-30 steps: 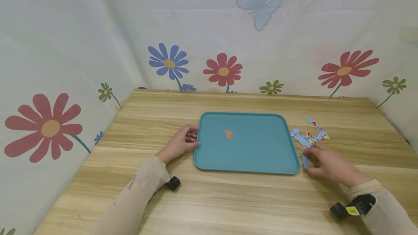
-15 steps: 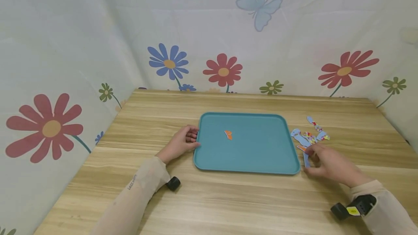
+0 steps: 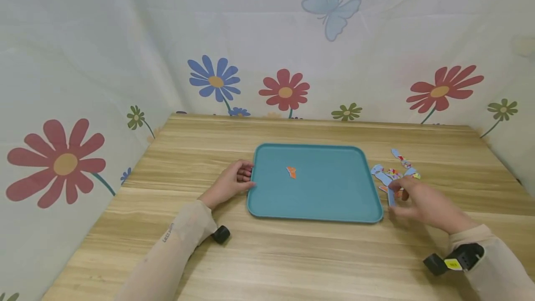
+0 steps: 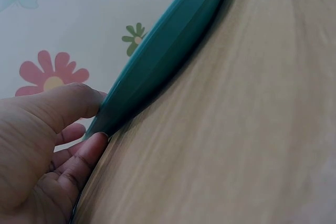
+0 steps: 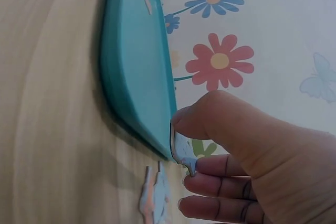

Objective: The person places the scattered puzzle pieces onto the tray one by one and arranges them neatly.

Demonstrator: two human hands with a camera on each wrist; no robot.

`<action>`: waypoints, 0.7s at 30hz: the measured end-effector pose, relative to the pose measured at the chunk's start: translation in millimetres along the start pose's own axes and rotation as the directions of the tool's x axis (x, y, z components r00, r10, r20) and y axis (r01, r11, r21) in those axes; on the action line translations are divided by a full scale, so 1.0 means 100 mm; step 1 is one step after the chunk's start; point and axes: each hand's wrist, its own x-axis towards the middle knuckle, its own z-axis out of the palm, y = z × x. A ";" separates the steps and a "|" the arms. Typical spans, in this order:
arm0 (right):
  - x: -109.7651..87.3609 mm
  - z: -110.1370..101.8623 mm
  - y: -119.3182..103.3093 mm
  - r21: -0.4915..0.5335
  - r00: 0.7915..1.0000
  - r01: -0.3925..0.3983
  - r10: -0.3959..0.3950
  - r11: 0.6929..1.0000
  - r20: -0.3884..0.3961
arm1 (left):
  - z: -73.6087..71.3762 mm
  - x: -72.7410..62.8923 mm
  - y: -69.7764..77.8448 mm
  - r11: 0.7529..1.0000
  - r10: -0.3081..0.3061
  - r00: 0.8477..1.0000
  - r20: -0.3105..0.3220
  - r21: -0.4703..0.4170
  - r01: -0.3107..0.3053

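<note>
My left hand (image 3: 230, 182) grips the left edge of a teal rectangular tray (image 3: 317, 208). In the left wrist view, the thumb and fingertips of that hand (image 4: 52, 135) meet at the tray's rim (image 4: 157, 51). Just off the tray's right edge, my right hand (image 3: 426, 206) pinches a thin light-blue puzzle piece (image 3: 391, 196) between thumb and fingers. The right wrist view has this piece (image 5: 182, 149) raised off the table, tilted on edge. One small orange puzzle piece (image 3: 292, 172) lies on the tray, left of its middle.
Several flat blue, orange and multicoloured puzzle pieces (image 3: 380, 174) lie on the wooden table (image 3: 292, 259) right of the tray, partly behind my right hand. A flower-printed cloth (image 3: 251, 36) stands behind the table and along its sides.
My right hand has lifted the light-blue piece slightly and turned it, shifting a little away from me. The left hand and the tray stay put.
</note>
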 end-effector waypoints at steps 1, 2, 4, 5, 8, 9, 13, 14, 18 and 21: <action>0.01 -0.02 -0.01 -0.003 1.000 0.002 -0.002 1.000 -0.004 | 0.00 0.01 0.00 1.000 -0.002 1.000 0.001 -0.001 0.002; 0.02 -0.03 -0.01 -0.009 1.000 0.006 -0.006 1.000 -0.010 | 0.00 0.01 0.00 1.000 -0.001 1.000 0.002 -0.002 0.001; 0.05 -0.07 -0.02 -0.014 0.999 0.028 -0.028 1.000 -0.026 | 0.00 0.00 0.00 1.000 0.000 1.000 0.001 0.000 0.000; 0.06 -0.08 -0.03 -0.020 0.998 0.042 -0.042 0.999 -0.041 | 0.00 0.00 0.00 1.000 0.002 1.000 0.000 -0.001 -0.002; 0.11 -0.13 -0.05 -0.027 0.994 0.082 -0.084 0.996 -0.066 | 0.00 -0.01 -0.01 1.000 0.003 1.000 -0.006 -0.009 -0.003; 0.13 -0.14 -0.06 -0.026 0.994 0.088 -0.090 0.996 -0.067 | 0.00 -0.01 -0.01 1.000 0.003 1.000 -0.007 -0.011 -0.004; 0.20 -0.20 -0.10 -0.018 0.997 0.071 -0.072 0.997 -0.025 | -0.01 -0.01 -0.01 1.000 0.007 1.000 -0.006 -0.021 -0.007; 0.22 -0.21 -0.11 -0.020 0.998 0.065 -0.066 0.998 -0.015 | -0.01 -0.01 -0.01 1.000 0.008 1.000 -0.006 -0.019 -0.008; 0.32 -0.25 -0.17 -0.031 0.998 0.055 -0.055 0.998 0.011 | 0.00 0.00 -0.03 1.000 0.005 1.000 -0.009 -0.009 -0.005; 0.39 -0.26 -0.21 -0.040 0.999 0.047 -0.046 0.998 0.026 | 0.00 0.01 -0.04 1.000 0.008 1.000 -0.012 0.000 -0.008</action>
